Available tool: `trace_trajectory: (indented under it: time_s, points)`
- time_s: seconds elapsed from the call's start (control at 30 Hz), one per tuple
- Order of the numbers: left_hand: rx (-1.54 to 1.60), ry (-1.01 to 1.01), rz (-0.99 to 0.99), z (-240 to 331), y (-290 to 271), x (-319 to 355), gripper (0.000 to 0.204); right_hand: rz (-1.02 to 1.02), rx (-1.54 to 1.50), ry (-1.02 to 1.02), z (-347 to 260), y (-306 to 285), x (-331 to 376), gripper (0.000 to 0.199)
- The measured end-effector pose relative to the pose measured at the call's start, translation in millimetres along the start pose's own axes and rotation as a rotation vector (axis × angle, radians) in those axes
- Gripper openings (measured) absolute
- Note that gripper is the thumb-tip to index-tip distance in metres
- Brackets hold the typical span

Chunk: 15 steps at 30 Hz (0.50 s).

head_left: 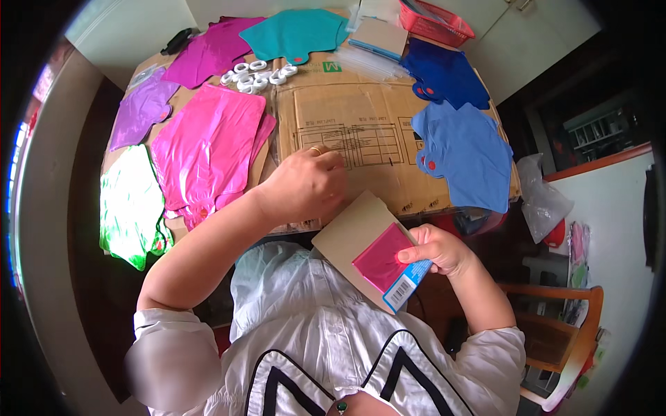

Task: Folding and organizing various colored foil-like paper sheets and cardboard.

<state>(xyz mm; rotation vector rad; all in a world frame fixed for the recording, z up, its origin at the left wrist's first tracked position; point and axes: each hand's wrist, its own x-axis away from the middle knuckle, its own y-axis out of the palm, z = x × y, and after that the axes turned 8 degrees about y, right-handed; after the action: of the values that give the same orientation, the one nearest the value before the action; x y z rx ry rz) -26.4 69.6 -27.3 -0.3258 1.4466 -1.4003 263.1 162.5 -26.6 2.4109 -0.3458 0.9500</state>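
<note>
My right hand (pixel 438 248) grips a brown cardboard card (pixel 350 234) together with a folded pink foil piece (pixel 380 260) and a blue-and-white label, thumb pressed on the pink piece. My left hand (pixel 309 184), a ring on one finger, rests closed at the card's upper left edge, over the flattened cardboard sheet (pixel 354 118) that covers the table. Whether the left hand pinches the card cannot be made out.
Flat foil balloons lie around the cardboard: pink (pixel 208 142), purple (pixel 142 107), green (pixel 128 204), magenta (pixel 211 48), teal (pixel 295 33), dark blue (pixel 447 73), light blue (pixel 468 152). White plastic rings (pixel 255 75) sit at the back, with a red basket (pixel 437 21) beyond. A wooden chair (pixel 558 333) stands right.
</note>
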Motion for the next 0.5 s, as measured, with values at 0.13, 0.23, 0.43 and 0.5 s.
trace_trajectory:
  time_s: [0.13, 0.23, 0.43, 0.5]
  points:
    - [-0.017, -0.041, -0.031, -7.0, 8.7, 1.5, 0.009, 0.013, -0.003, 0.015, -1.8, -9.5, -1.0, 0.017]
    - [0.036, -0.071, -0.01, -8.9, 8.5, 2.5, 0.008, 0.014, 0.002, 0.024, -13.5, -5.6, -3.7, 0.018]
    - [-0.107, -0.006, -0.161, -11.3, 3.8, -2.8, 0.009, -0.064, 0.083, 0.053, -19.8, -9.2, -20.0, 0.021]
    - [-0.116, 0.01, -0.161, -9.5, 1.7, -2.8, 0.01, -0.072, 0.088, 0.059, -17.4, -12.9, -23.8, 0.021]
